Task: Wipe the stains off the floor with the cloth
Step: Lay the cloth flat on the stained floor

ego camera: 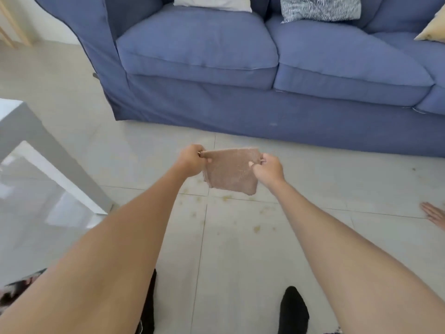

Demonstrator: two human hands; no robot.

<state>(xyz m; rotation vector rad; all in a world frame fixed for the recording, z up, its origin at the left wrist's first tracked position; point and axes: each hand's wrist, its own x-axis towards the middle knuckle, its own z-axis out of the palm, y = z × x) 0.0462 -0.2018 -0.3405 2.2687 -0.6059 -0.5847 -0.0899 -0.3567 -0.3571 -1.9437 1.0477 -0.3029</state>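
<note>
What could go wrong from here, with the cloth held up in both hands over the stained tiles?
1. The cloth, pinched by the left hand and right hand, already carries yellowish specks, so wiping might smear rather than lift.
2. The stains are scattered across several tiles; the small outlying spots could be missed.
3. Another person's hand rests on the floor at the right edge, and a wide sweep might bump it.

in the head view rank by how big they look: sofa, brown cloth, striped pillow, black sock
1. sofa, by far the largest
2. striped pillow, partly cut off by the frame
3. brown cloth and black sock: look alike; sock is nearer the camera, so unranked
</note>
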